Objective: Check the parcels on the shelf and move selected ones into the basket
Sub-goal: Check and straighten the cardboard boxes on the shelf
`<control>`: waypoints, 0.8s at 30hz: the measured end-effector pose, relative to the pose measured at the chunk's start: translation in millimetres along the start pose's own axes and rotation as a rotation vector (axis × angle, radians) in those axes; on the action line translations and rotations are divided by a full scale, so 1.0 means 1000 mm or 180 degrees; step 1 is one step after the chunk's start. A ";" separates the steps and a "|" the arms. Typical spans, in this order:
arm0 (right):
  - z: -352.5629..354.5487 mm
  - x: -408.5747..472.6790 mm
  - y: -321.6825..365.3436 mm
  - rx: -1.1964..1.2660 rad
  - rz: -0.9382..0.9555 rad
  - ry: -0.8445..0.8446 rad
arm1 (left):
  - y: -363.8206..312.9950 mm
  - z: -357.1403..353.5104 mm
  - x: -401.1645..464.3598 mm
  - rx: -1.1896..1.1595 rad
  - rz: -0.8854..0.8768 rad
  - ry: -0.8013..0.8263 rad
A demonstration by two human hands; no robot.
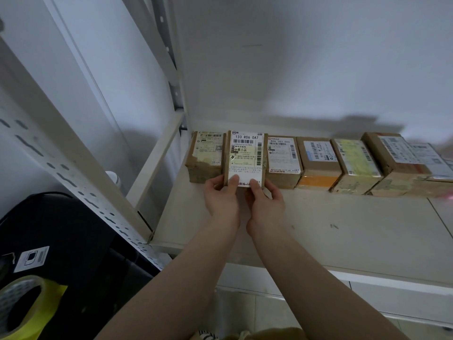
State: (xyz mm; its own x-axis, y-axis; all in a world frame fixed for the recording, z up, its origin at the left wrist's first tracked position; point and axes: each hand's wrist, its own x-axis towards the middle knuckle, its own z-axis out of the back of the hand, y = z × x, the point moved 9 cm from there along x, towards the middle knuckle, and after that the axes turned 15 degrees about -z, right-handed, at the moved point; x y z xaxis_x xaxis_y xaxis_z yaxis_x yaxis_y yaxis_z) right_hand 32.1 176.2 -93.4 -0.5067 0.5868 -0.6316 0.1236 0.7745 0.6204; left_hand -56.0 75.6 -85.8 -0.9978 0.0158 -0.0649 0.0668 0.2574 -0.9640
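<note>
**A:** Head view: what sits on the cream-white metal shelf [318, 231]?

**B:** A row of brown cardboard parcels along the far edge, against the wall. Second from the left, a brown cardboard parcel with a tall white shipping label [245, 157] reading "133 R06 0A7" is tipped up with its label toward the camera. The left hand [221, 197] clasps its lower left corner, thumb on the label; the right hand [266, 204] clasps the lower right, thumb also on the label.

**A:** And its neighbours?

**B:** Touching on the left, a worn brown box with a yellowed label [205, 158]. On the right, a white-labelled box marked "866 303 666" [283, 160], then an orange-fronted cardboard box [318, 163], then more parcels.

**A:** What is hard to make out?

**B:** The far-right parcels blur and are cut off by the frame. Near left, a dark bin [73, 241] lies partly behind the perforated grey shelf upright [81, 182]; its contents cannot be seen. A yellow tape roll [24, 305] is cropped at the corner.
</note>
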 end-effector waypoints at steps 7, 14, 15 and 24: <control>-0.004 0.004 0.001 -0.0094 -0.0015 -0.0050 | 0.002 -0.001 0.006 -0.0014 0.0006 0.0011; -0.013 0.014 -0.001 -0.0251 -0.0093 -0.0214 | 0.011 0.003 0.020 0.0128 0.0246 0.0006; -0.014 0.015 0.000 -0.0271 -0.0096 -0.0253 | 0.014 0.003 0.021 0.0096 0.0322 0.0014; -0.025 0.021 -0.003 -0.0394 -0.0301 -0.0328 | 0.018 -0.002 0.028 -0.0138 0.0710 -0.0045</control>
State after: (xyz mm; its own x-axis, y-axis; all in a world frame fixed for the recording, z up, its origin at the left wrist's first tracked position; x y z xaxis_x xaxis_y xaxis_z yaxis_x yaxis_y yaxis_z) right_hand -0.2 180.3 -97.3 -0.4201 0.5387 -0.7303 -0.0297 0.7961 0.6044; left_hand -82.3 82.4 -104.0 -0.9582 0.0635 -0.2790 0.2853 0.2903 -0.9134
